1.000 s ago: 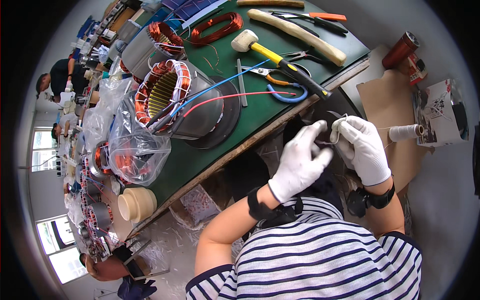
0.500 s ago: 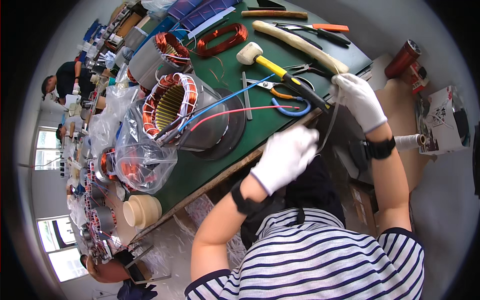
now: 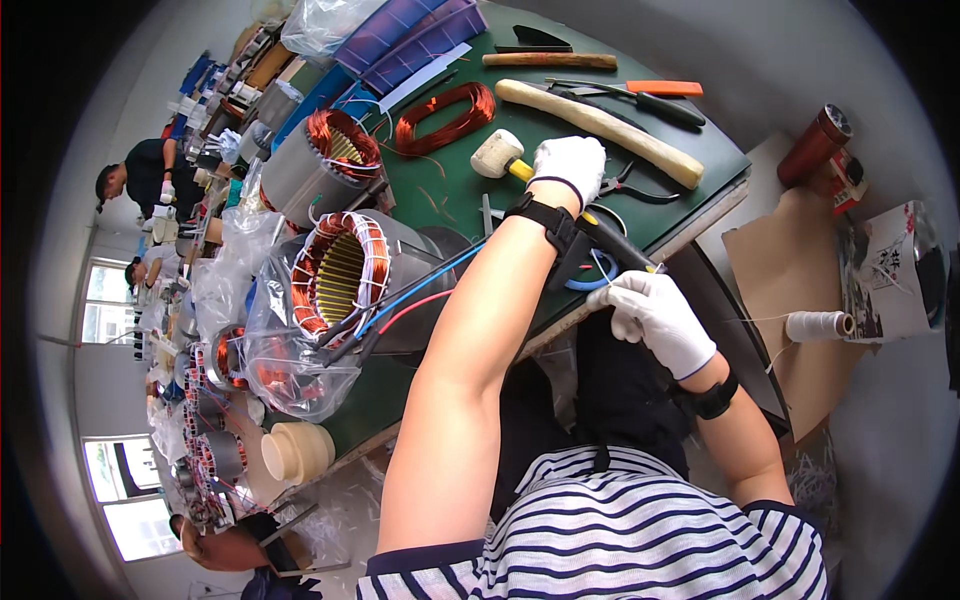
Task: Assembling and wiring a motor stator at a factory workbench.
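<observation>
My right hand [image 3: 660, 318], in a white glove, is closed in a pinch on a thin pale cord [image 3: 603, 272] just off the table's front edge. A short length of cord runs up from its fingertips toward my left forearm, where I lose sight of it. My left hand [image 3: 570, 170], also gloved, is raised over the tools with fingers curled; what they hold is hidden. Beneath it lies a mallet [image 3: 497, 154] with a pale head and yellow-black handle, and beside it black-handled pliers [image 3: 645, 192]. A blue tool handle [image 3: 592, 272] shows between my hands.
Wire-wound motor stators [image 3: 340, 275] stand on the green table [image 3: 440, 205] at left, with blue and red leads. A copper coil [image 3: 445, 118], a pale wooden stick [image 3: 600, 133] and an orange-handled tool [image 3: 664, 89] lie farther back. Right of the table are a thread spool [image 3: 820, 326] and red cylinder [image 3: 815, 145].
My left hand has swung up and forward from near my lap to above the mallet. My right hand has come down and left, still pinching the cord. The view has shifted slightly.
</observation>
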Demonstrator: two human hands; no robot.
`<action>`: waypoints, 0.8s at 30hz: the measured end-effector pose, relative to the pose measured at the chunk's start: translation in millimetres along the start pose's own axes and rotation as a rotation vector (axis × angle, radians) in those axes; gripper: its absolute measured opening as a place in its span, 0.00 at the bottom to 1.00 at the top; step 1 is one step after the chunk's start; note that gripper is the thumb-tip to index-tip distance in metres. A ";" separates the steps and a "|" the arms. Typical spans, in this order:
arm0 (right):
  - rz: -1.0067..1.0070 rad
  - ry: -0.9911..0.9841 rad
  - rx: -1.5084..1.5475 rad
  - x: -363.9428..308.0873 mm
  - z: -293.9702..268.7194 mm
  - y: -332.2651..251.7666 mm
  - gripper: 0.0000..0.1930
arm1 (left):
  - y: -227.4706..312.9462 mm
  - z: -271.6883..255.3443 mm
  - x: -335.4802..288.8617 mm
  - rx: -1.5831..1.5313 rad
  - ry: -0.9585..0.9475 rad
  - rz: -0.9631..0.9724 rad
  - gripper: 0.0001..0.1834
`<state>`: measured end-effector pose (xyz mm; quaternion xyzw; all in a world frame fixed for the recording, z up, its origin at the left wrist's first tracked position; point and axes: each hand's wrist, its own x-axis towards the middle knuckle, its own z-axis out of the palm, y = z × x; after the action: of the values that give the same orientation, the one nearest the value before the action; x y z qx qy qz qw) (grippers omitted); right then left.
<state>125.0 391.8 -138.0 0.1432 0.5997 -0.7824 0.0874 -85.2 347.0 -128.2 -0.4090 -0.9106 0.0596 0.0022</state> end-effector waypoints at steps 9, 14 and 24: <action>-0.093 0.083 0.338 12.5 1.3 3.5 0.11 | 1.5 -33.6 -29.2 -0.493 0.261 -0.230 0.12; -0.168 0.026 0.619 -2.2 -11.3 -11.3 0.10 | 35.3 -75.7 -139.6 -1.223 0.332 -0.066 0.09; -0.063 -0.129 0.600 -12.0 67.4 -22.3 0.09 | 28.4 6.1 -307.9 -1.977 -0.234 -0.186 0.08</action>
<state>121.4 332.4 -97.5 0.0942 0.3395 -0.9343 0.0550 140.4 135.6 -123.6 -0.1460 -0.5741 -0.6851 -0.4239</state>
